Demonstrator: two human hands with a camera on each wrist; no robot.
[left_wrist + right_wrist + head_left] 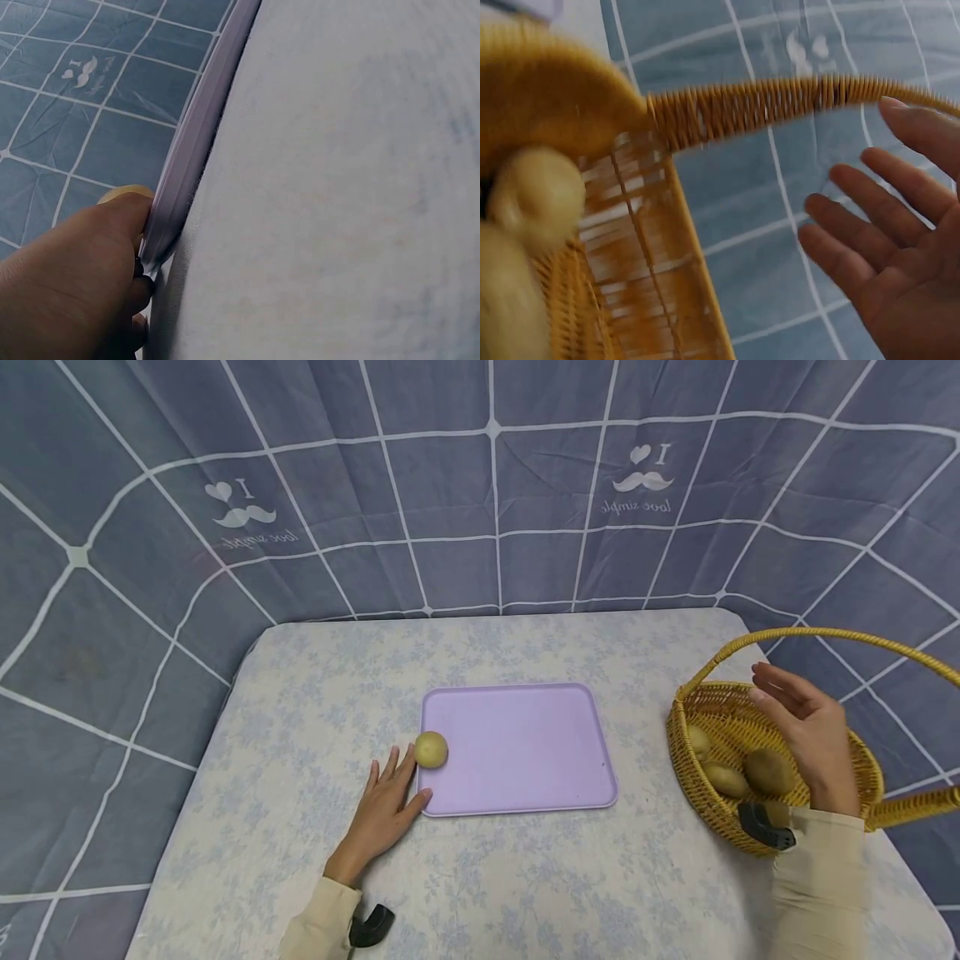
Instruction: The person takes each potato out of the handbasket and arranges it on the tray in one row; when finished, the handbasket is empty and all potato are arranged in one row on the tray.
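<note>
A flat lilac tray (517, 747) lies on the table, with a round yellowish potato (431, 749) at its left rim. My left hand (382, 814) rests beside that rim, fingers extended, the fingertips close to the potato and the thumb at the tray's edge. In the left wrist view the thumb (124, 217) lies against the tray's side, and the other fingers are mostly hidden. To the right, my right hand (813, 735) hovers over a yellow wicker basket (682, 760), fingers spread and holding nothing. Inside the basket are pale potatoes (540, 199) and a darker brown round one (768, 772).
The basket's tall arched handle (817, 632) rises behind my right hand. A patterned cloth covers the table (315, 693). A grey-blue checked curtain (450, 485) hangs around its back and sides. A black band (763, 827) sits at the right wrist.
</note>
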